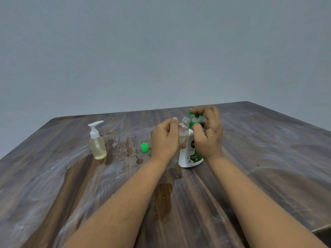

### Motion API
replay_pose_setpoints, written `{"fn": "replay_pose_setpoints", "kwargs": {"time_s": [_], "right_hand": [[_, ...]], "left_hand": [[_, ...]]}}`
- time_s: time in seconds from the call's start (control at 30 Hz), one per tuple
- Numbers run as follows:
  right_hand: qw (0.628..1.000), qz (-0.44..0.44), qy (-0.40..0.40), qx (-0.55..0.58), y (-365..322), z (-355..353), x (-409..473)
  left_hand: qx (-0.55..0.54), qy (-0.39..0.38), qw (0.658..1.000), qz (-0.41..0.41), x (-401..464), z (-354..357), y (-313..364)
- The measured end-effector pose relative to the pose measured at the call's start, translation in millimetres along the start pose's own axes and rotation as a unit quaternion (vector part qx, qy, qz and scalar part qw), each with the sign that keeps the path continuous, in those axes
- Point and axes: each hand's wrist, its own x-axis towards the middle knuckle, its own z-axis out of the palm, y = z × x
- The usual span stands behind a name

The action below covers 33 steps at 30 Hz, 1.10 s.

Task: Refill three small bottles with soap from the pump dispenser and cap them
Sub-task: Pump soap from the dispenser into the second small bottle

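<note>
Filling step in hand: left hand (165, 138) fingers curl round a small open bottle (184, 131), its mouth tilted under the nozzle of the pump dispenser (192, 149). Right hand (208, 133) fingers curl over the pump head, thumb at the collar. Next likely: press down, mouth kept under nozzle; green cap (144, 147) lies on the surface left of the left fingers.

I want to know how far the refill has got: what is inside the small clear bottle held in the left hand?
The small clear bottle holds a little pale liquid low down, its open neck by the green pump. The left hand hides its base.
</note>
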Motion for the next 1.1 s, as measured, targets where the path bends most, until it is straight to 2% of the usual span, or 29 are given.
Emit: {"fn": "replay_pose_setpoints", "kwargs": {"time_s": [1.1], "right_hand": [[1.0,0.003,0.0,-0.016,5.1,1.9,-0.3]], "left_hand": [[-0.007,-0.005,1.0,-0.024,-1.4,-0.5,4.0]]}}
